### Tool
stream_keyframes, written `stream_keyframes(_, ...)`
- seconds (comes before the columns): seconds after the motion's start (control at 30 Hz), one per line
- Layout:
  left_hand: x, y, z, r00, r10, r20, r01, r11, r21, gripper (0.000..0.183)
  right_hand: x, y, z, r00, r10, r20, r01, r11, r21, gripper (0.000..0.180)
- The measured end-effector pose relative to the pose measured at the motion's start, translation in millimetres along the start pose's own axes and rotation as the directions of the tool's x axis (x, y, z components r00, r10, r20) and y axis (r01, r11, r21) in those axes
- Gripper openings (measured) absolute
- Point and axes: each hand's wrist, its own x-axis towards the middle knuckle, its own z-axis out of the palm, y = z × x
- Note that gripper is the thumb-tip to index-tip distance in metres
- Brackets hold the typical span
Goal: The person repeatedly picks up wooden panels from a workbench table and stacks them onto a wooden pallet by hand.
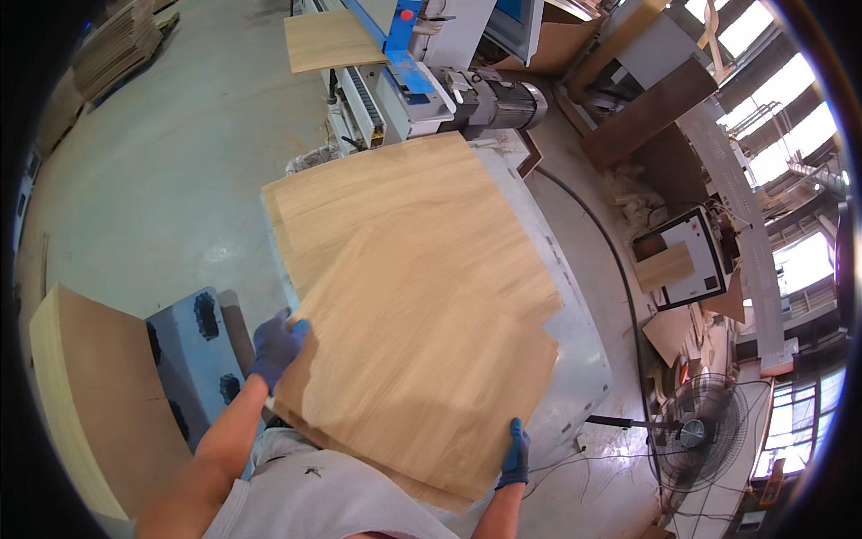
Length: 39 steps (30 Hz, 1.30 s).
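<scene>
A wood-grain panel [417, 350] lies at an angle in front of me, over another panel of the same finish [397, 175]. My left hand [277, 347], in a blue-grey work glove, grips its left edge with the thumb on top. At the right edge my right hand [516, 455], gloved alike, holds on with its fingers mostly hidden below. The lower panel rests on a pale metal table [579, 364], which shows along the right side. Near my waist, another panel edge [397, 482] juts out under the upper one.
A machine with a motor [512, 104] stands beyond the table, a board [330, 40] on its left. At left, a stack of panels [108, 411] adjoins a blue platform [192, 357]. A fan [693, 431] and a black hose [616, 256] are at right.
</scene>
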Motion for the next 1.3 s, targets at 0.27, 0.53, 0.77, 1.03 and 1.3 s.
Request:
stream_keyframes(0.27, 2.5, -63.9, -22.5, 0.864, -0.173, 0.472, 0.485, 0.537, -0.691, 0.050, 20.2, -15.3, 12.6, 0.952, 0.072, 0.297, -0.027, 0.988, -0.153, 0.054)
stream_keyframes(0.53, -8.5, -43.7, -36.4, 0.895, -0.133, 0.426, 0.432, 0.497, -0.753, 0.053, 36.7, -35.2, 29.1, 0.992, -0.012, 0.128, 0.024, 0.995, -0.093, 0.046)
stream_keyframes(0.77, 5.4, -16.9, -131.6, 0.991, 0.120, 0.053, -0.013, 0.491, -0.871, 0.052, -32.3, -143.8, 24.2, 0.854, -0.517, -0.059, 0.517, 0.856, -0.021, 0.034)
stream_keyframes(1.03, 74.1, -40.1, -117.5, 0.972, 0.134, -0.190, -0.233, 0.517, -0.824, 0.055, 15.3, -126.3, 20.9, 0.680, -0.732, -0.047, 0.677, 0.602, 0.422, 0.045)
stream_keyframes(1.3, 71.2, -42.1, -105.3, 0.917, 0.364, -0.162, -0.331, 0.471, -0.818, 0.059, 12.5, -112.1, 30.4, 0.704, -0.705, 0.085, 0.643, 0.683, 0.346, 0.053)
